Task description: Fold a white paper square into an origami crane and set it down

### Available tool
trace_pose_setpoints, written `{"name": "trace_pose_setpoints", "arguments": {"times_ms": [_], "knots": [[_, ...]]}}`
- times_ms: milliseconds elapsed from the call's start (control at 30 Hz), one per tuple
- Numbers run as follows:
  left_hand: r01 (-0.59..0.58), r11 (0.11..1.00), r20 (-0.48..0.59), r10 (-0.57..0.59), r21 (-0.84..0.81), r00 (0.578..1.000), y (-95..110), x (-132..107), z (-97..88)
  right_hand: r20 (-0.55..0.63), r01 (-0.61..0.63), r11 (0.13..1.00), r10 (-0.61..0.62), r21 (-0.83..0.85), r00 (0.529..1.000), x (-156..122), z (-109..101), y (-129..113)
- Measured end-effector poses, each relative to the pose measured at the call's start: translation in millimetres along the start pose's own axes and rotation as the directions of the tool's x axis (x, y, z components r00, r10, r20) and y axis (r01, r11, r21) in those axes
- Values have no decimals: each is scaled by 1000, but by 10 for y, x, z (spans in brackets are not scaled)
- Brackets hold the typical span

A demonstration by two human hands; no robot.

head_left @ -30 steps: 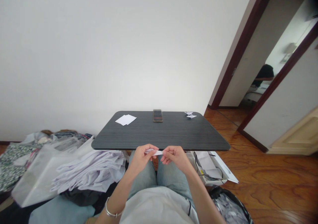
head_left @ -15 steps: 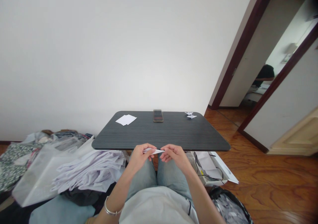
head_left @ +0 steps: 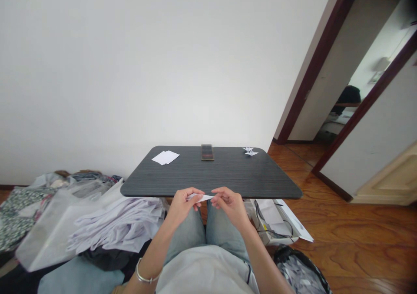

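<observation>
folded paper strip [head_left: 201, 196] pinched at both ends, left hand [head_left: 183, 203] and right hand [head_left: 228, 203] closed on it, held over lap just before table edge [head_left: 208, 193]. looks light, thin, creases easily; best gripped at tips, gently.

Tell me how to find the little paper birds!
Look at the dark grey wood-grain table against the white wall. Go to its far right corner, near the doorway: two small white folded paper cranes sit there. Unlike the flat white paper sheets at the far left, they have pointed wings.
</observation>
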State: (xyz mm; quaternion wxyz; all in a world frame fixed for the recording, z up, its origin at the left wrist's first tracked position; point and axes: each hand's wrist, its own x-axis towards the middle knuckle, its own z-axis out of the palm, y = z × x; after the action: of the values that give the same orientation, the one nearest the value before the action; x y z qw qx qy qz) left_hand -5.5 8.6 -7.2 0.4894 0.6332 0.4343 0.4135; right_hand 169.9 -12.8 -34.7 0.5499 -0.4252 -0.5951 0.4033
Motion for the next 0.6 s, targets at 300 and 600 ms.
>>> {"name": "trace_pose_setpoints", "arguments": {"times_ms": [300,600], "knots": [[-15,1000,2,15,14,1000,-30,3,-4,27,-66,998,66,21,997,33,7,73],[-16,999,11,16,41,1000,-115,33,-33,117,-200,966,182,163,976,57,19,64]]}}
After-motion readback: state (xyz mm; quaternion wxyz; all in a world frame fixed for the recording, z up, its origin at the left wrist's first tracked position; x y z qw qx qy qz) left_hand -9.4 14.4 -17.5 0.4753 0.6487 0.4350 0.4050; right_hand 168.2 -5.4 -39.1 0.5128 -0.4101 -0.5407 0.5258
